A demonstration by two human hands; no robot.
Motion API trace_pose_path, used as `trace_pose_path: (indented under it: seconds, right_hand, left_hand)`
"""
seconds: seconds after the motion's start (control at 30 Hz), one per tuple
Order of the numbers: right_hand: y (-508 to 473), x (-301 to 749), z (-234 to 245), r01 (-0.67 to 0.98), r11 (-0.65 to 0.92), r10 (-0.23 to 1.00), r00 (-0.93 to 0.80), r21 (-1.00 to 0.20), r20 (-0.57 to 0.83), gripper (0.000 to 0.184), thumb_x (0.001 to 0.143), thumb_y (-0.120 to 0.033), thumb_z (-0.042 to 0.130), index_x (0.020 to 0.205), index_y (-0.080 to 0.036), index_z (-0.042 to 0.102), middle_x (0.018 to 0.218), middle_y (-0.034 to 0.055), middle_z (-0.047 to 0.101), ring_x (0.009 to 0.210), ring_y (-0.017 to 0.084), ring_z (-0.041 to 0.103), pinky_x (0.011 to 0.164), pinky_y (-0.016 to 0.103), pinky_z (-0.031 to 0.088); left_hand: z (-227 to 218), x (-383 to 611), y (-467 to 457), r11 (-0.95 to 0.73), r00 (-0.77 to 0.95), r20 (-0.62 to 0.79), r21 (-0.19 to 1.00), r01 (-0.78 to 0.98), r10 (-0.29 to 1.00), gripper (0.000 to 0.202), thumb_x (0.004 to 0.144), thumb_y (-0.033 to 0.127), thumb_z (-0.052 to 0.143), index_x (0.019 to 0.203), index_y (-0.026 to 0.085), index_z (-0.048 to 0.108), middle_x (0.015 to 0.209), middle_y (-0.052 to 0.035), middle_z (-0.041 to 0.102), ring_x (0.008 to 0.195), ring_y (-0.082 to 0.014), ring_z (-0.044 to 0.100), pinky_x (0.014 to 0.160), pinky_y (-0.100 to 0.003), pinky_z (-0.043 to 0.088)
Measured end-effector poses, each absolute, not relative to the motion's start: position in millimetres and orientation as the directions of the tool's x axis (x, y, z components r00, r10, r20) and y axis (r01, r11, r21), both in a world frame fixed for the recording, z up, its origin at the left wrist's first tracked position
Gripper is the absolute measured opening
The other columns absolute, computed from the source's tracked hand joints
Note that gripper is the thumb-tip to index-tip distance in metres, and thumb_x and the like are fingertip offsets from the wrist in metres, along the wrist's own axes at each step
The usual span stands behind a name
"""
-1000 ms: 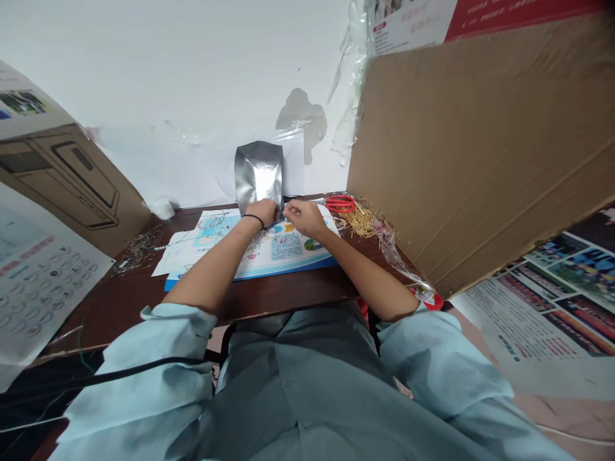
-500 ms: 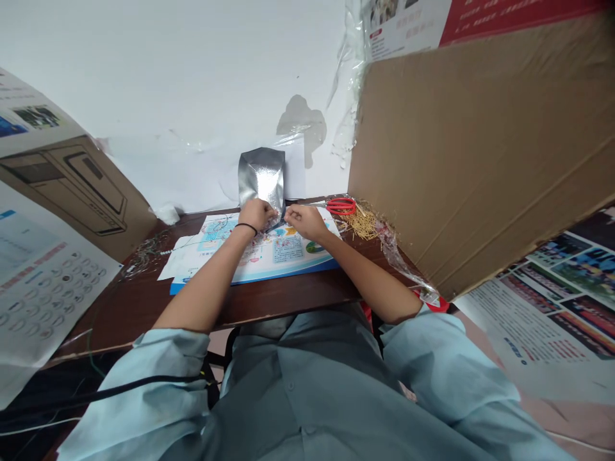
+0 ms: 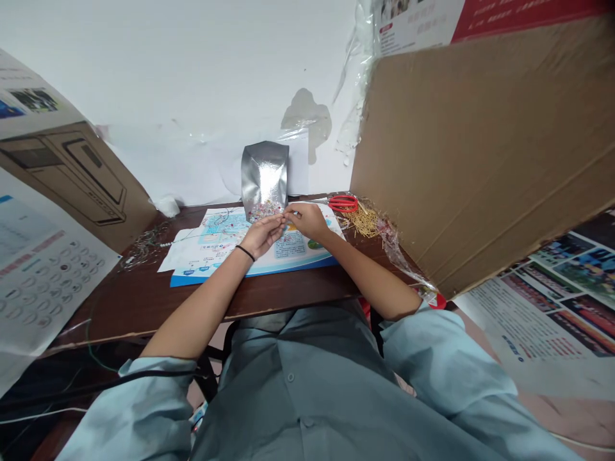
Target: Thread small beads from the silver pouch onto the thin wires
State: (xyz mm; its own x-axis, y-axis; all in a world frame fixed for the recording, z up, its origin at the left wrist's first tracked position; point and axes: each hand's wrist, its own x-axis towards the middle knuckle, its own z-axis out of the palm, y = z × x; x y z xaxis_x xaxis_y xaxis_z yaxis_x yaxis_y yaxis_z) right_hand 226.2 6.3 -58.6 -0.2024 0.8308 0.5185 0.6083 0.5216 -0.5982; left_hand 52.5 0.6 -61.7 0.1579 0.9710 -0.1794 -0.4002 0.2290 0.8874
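Silver foil pouch (image 3: 264,173) upright just behind the left hand (image 3: 262,235) and right hand (image 3: 307,219); curled fingers (image 3: 277,222) meet, any held item too small to tell.

pinched item (image 3: 284,218) too small, foil bag (image 3: 264,176) contents blurred

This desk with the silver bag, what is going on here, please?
A person sits at a dark wooden desk, both bare hands together over a printed leaflet. The left hand, palm up, meets the fingertips of the right hand; anything they pinch is too small to see. Just behind the hands stands a silver foil pouch. Further right lie red-handled scissors and a heap of thin gold-coloured pins.
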Motion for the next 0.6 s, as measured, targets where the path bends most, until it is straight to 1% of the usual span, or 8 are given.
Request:
trace_pose_path:
  seconds: [0.13,0.23,0.37,0.43,0.53,0.6]
  right_hand:
    - [6.3,227.3,-59.3,0.642,0.514,0.828,-0.196,-0.569,0.526,0.022,0.101,-0.018,0.066,0.101,-0.023,0.088,0.101,0.003,0.085,0.082,0.018,0.066,0.085,0.032,0.048]
    - [5.9,228.6,-58.5,0.651,0.512,0.826,-0.195,-0.56,0.529,0.023,0.101,-0.016,0.067,0.106,-0.024,0.087,0.1,0.0028,0.085,0.082,0.017,0.067,0.085,0.031,0.048]
    - [4.1,228.7,-57.7,0.673,0.514,0.82,-0.204,-0.531,0.534,0.018,0.102,-0.019,0.068,0.103,-0.023,0.086,0.094,0.002,0.083,0.08,0.017,0.066,0.082,0.03,0.045]
    - [3.3,228.0,-57.8,0.691,0.514,0.817,-0.216,-0.508,0.534,0.019,0.103,-0.021,0.067,0.103,-0.022,0.086,0.093,0.0023,0.083,0.08,0.017,0.064,0.08,0.031,0.043]
    - [3.1,227.2,-57.8,0.708,0.531,0.806,-0.252,-0.467,0.535,0.021,0.104,-0.02,0.065,0.104,-0.021,0.086,0.095,0.0036,0.082,0.083,0.018,0.063,0.079,0.031,0.042]
    - [4.0,227.7,-57.6,0.704,0.563,0.785,-0.293,-0.433,0.546,0.023,0.104,-0.018,0.063,0.104,-0.021,0.086,0.099,0.0049,0.083,0.089,0.02,0.064,0.082,0.032,0.043]
  left_hand:
    - [-64.5,48.5,3.6,0.233,0.186,-0.171,0.887,-0.398,0.968,0.015,0.091,-0.005,0.076,0.091,0.009,0.081,0.083,-0.0065,0.081,0.068,-0.0063,0.071,0.07,-0.014,0.059]
    - [-69.0,44.9,7.5,0.236,0.21,-0.162,0.885,-0.402,0.964,0.016,0.089,-0.005,0.08,0.095,0.011,0.081,0.088,-0.007,0.083,0.072,-0.0074,0.073,0.071,-0.015,0.059]
    - [-73.7,41.3,12.1,0.24,0.23,-0.156,0.884,-0.401,0.961,0.017,0.088,-0.004,0.083,0.09,0.012,0.079,0.087,-0.0057,0.083,0.072,-0.0067,0.073,0.072,-0.014,0.06]
    - [-74.9,40.0,13.6,0.239,0.245,-0.15,0.887,-0.395,0.958,0.016,0.088,-0.002,0.085,0.088,0.013,0.078,0.086,-0.0053,0.082,0.071,-0.0061,0.072,0.071,-0.014,0.059]
    - [-76.1,37.8,15.4,0.232,0.271,-0.132,0.894,-0.382,0.954,0.015,0.088,0.001,0.088,0.085,0.012,0.078,0.084,-0.006,0.081,0.068,-0.0056,0.069,0.067,-0.013,0.057]
    - [-77.1,36.0,16.9,0.219,0.285,-0.118,0.909,-0.354,0.951,0.016,0.086,0.005,0.091,0.08,0.011,0.078,0.082,-0.0065,0.08,0.066,-0.0053,0.066,0.064,-0.013,0.055]
